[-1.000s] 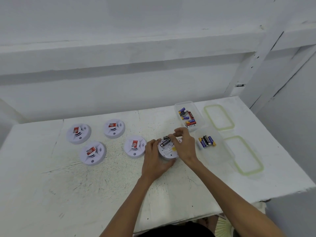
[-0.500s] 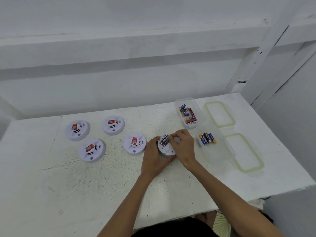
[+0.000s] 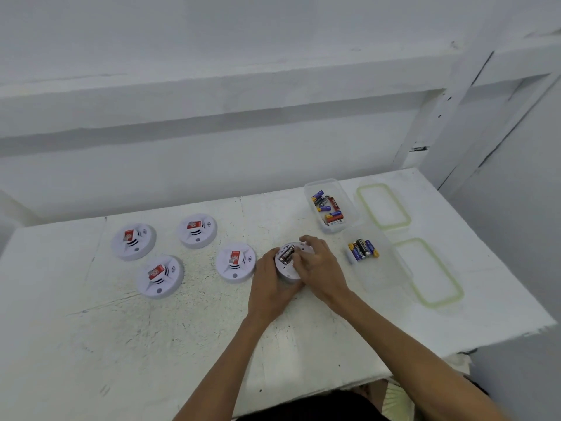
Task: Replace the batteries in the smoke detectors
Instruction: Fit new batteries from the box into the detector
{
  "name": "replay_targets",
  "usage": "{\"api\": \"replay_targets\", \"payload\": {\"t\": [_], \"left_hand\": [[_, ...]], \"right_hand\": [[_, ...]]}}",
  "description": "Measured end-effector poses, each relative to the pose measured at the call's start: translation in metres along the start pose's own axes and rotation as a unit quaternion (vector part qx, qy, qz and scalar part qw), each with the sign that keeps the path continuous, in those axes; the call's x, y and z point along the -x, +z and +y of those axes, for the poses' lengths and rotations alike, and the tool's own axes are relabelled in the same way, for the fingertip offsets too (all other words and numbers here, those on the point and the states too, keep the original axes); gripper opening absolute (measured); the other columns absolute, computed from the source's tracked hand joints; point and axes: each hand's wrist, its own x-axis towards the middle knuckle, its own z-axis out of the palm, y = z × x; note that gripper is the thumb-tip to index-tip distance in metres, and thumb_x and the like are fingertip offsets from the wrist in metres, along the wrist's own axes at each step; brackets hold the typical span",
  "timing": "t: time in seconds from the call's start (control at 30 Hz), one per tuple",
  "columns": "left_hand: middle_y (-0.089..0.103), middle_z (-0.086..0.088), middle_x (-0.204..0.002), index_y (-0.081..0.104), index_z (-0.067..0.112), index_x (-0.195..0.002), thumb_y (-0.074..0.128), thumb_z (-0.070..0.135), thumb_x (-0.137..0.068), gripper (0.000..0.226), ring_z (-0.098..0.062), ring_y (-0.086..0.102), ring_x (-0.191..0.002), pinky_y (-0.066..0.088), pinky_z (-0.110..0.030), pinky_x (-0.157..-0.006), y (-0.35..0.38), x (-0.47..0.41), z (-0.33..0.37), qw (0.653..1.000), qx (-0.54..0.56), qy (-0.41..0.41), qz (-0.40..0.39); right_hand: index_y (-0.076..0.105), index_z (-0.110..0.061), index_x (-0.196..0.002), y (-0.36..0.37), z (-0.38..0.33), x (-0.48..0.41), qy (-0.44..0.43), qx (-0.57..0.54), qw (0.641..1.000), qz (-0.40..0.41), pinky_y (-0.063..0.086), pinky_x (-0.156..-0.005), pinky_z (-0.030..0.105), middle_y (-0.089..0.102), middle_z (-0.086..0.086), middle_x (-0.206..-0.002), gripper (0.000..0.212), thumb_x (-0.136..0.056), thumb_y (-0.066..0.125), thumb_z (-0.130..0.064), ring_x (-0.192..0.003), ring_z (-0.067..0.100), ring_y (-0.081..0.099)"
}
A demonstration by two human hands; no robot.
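A white round smoke detector (image 3: 290, 270) lies face down on the white table (image 3: 151, 344), its battery bay up with dark batteries (image 3: 287, 254) in it. My left hand (image 3: 268, 287) grips its left rim. My right hand (image 3: 321, 268) lies over its right side, fingertips curled onto the batteries. Several other detectors with red stickers lie face up to the left, the nearest (image 3: 236, 262) just beside my left hand.
Two clear plastic tubs stand right of my hands: the far one (image 3: 331, 205) holds several mixed batteries, the near one (image 3: 376, 259) holds a few blue and black batteries (image 3: 362, 250). Two green-rimmed lids (image 3: 383, 205) (image 3: 431, 273) lie further right, near the table edge.
My right hand has come down from above the detector, and the battery it pinched now sits in the bay. My left hand keeps its grip.
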Motion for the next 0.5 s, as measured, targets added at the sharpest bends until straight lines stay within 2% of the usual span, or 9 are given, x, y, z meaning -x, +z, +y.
{"api": "replay_targets", "payload": {"t": [0.13,0.3,0.4,0.5], "left_hand": [[0.054,0.013,-0.139,0.042,0.025,-0.148,0.085,0.053,-0.074,0.089,-0.002,0.052,-0.126,0.043,-0.020,-0.106,-0.001,0.002,0.002,1.000,-0.001,0.024,-0.006],[0.047,0.001,-0.151,0.044,0.030,-0.150,0.066,0.061,-0.087,0.074,-0.014,0.044,-0.136,0.043,-0.028,-0.110,-0.004,0.003,0.000,0.989,-0.099,0.104,-0.020],[0.046,-0.004,-0.149,0.049,0.028,-0.148,0.060,0.065,-0.089,0.071,-0.018,0.044,-0.135,0.049,-0.035,-0.107,-0.001,0.003,-0.003,0.986,-0.119,0.116,-0.016],[0.044,-0.008,-0.150,0.049,0.026,-0.148,0.061,0.063,-0.091,0.069,-0.022,0.042,-0.138,0.049,-0.038,-0.105,0.002,0.002,-0.005,0.984,-0.131,0.123,-0.014]], "right_hand": [[0.068,-0.009,-0.120,-0.010,0.004,0.005,-0.004,-0.031,0.999,-0.003,0.053,-0.092,0.031,0.060,0.007,-0.129,0.029,-0.097,0.056,-0.022,-0.115,0.021,0.055],[0.062,-0.008,-0.125,-0.011,0.001,0.003,0.014,-0.058,0.998,-0.002,0.049,-0.097,0.026,0.061,0.007,-0.128,0.030,-0.098,0.055,-0.019,-0.114,0.018,0.057],[0.064,-0.009,-0.118,-0.015,0.001,-0.001,0.037,-0.079,0.996,0.029,0.052,-0.091,0.024,0.061,0.004,-0.121,0.026,-0.100,0.051,-0.023,-0.108,0.015,0.059],[0.064,-0.011,-0.115,-0.019,0.003,-0.002,0.073,-0.079,0.993,0.050,0.046,-0.084,0.015,0.061,0.001,-0.118,0.022,-0.102,0.050,-0.021,-0.104,0.012,0.057]]}}
